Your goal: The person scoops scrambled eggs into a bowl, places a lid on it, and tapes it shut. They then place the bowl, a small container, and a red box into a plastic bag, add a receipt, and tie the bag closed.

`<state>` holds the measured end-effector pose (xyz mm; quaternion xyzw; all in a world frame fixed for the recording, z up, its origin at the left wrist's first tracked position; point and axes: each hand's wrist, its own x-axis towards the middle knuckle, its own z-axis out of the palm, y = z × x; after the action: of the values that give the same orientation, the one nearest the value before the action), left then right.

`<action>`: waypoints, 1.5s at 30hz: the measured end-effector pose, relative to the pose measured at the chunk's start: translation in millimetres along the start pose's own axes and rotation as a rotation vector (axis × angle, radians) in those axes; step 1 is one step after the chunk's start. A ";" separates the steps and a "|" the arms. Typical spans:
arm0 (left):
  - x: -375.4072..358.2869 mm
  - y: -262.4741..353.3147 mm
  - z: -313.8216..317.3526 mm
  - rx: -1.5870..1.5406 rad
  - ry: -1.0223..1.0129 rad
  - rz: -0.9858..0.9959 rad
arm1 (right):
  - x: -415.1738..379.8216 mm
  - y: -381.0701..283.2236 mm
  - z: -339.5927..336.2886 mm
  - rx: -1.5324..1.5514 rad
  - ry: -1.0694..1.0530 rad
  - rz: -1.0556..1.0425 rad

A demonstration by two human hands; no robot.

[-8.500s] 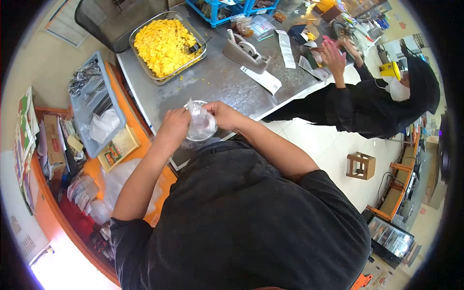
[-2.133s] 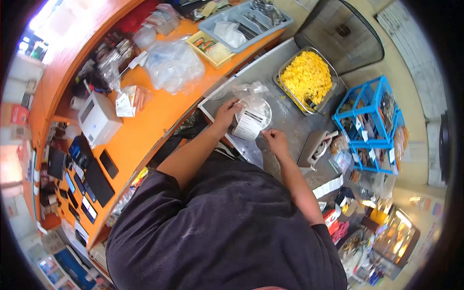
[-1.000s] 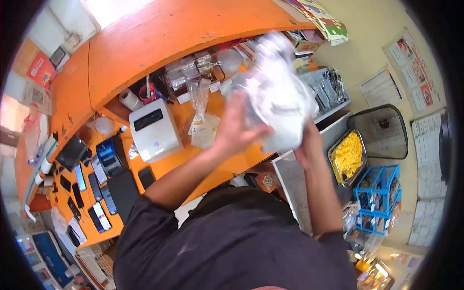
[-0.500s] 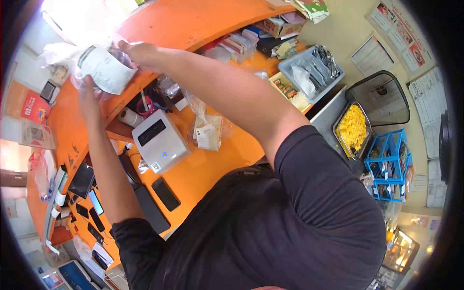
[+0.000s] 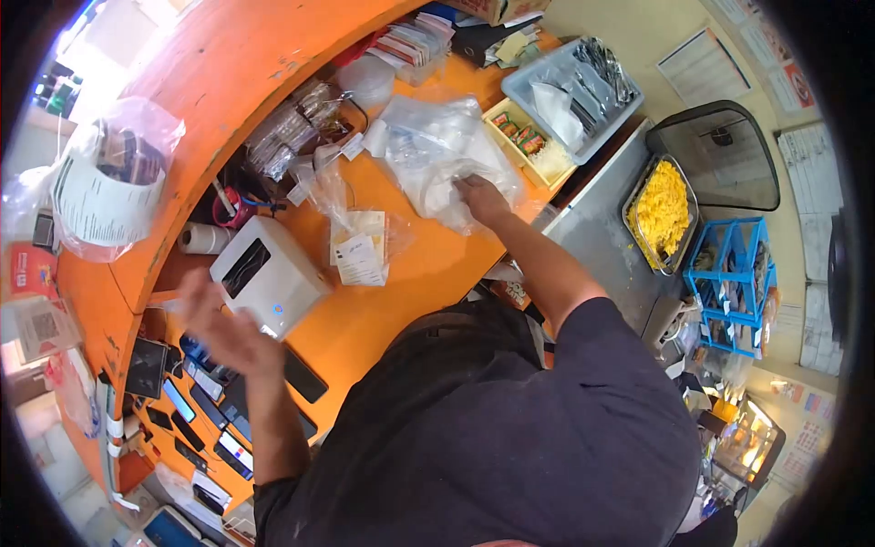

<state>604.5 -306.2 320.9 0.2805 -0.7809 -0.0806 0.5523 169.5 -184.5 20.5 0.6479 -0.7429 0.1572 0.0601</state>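
Note:
My right hand [image 5: 481,199] has its fingers closed on a clear plastic bag [image 5: 442,187], part of a crumpled pile on the orange desk. In front of the white printer [image 5: 272,276], my left hand [image 5: 228,328] hangs in the air with nothing in it, its fingers apart and blurred by motion. On the raised orange counter at the left stands a filled plastic bag with a long printed receipt [image 5: 108,202] on its front, apart from both hands. Paper slips [image 5: 360,255] in a clear bag lie between the printer and the pile.
A grey cutlery tray [image 5: 574,100] and a cream box of sachets [image 5: 527,141] sit beyond my right hand. Further right are a tray of yellow food [image 5: 661,214] and a blue rack [image 5: 729,283]. Several phones [image 5: 187,401] lie at lower left.
Both hands have let go of the receipt-covered bag, which now stands on the raised counter. My right hand has moved onto the plastic bags; my left has drawn back toward the printer.

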 end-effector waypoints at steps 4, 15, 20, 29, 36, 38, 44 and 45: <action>-40.7 31.2 47.2 -0.196 -0.439 -0.178 | 11.4 -19.1 -14.9 0.071 -0.225 0.166; -143.3 43.7 184.4 -0.459 -1.221 -0.093 | 12.7 -22.2 -93.0 0.365 -0.134 0.030; -172.3 65.1 243.2 -0.637 -1.320 -0.359 | 6.3 -55.1 -167.1 0.551 0.107 0.130; -144.4 154.2 292.1 -1.629 -0.958 -1.042 | -77.2 -73.7 -328.5 1.186 0.406 0.737; -77.9 219.8 264.6 -2.229 -1.281 -1.061 | -199.0 -62.3 -342.8 1.424 1.076 1.201; -84.6 208.2 270.6 -2.139 -1.205 -1.090 | -244.9 -55.1 -329.9 1.318 1.129 1.226; -110.7 184.5 301.2 -2.175 -1.271 -1.167 | -310.3 -56.6 -301.6 0.967 1.024 1.326; -117.9 176.6 308.8 -2.137 -1.243 -1.219 | -316.8 -57.0 -302.3 0.880 0.997 1.309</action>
<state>289.9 -154.4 185.1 -0.0633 -0.2109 -0.9735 -0.0615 239.4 202.3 221.8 -0.0776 -0.7222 0.6870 0.0206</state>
